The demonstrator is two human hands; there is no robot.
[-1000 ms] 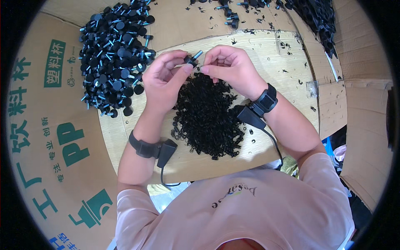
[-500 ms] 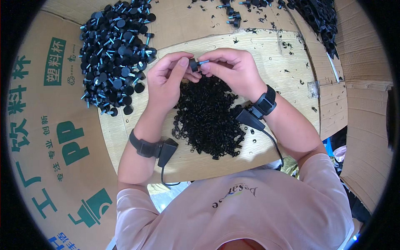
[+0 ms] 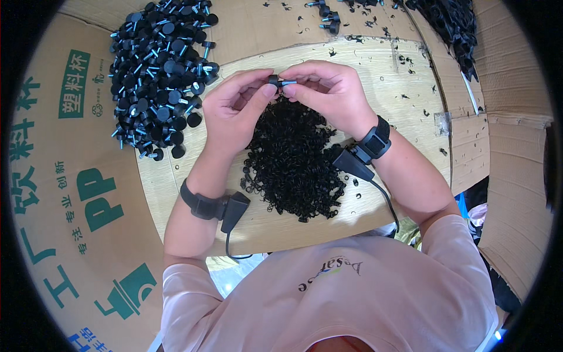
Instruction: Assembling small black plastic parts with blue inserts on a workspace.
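Observation:
Between my two hands, just above the far end of a dark heap, is a bolt with a round black head [image 3: 273,80] and a bluish metal threaded shank. My left hand [image 3: 239,108] is closed, thumb and fingers pinching the black head. From the other side my right hand [image 3: 331,94] pinches the shank; whether a small ring sits between those fingertips cannot be seen. Beneath and nearer to me spreads the heap of small black rings [image 3: 293,164] on the pale wooden board [image 3: 404,170]. A big pile of similar black-headed bolts [image 3: 167,76] lies at the far left.
Several more bolts [image 3: 330,22] lie at the far edge, among scattered black scraps [image 3: 369,23]. A mass of black pieces [image 3: 451,29] fills the far right corner. Cardboard walls [image 3: 519,176] enclose both sides. Straps with small black devices [image 3: 206,206] sit on my wrists, trailing cables.
Both hands have risen slightly away from me with the bolt. The bolt's head has turned a little and the right fingers have shifted along the shank.

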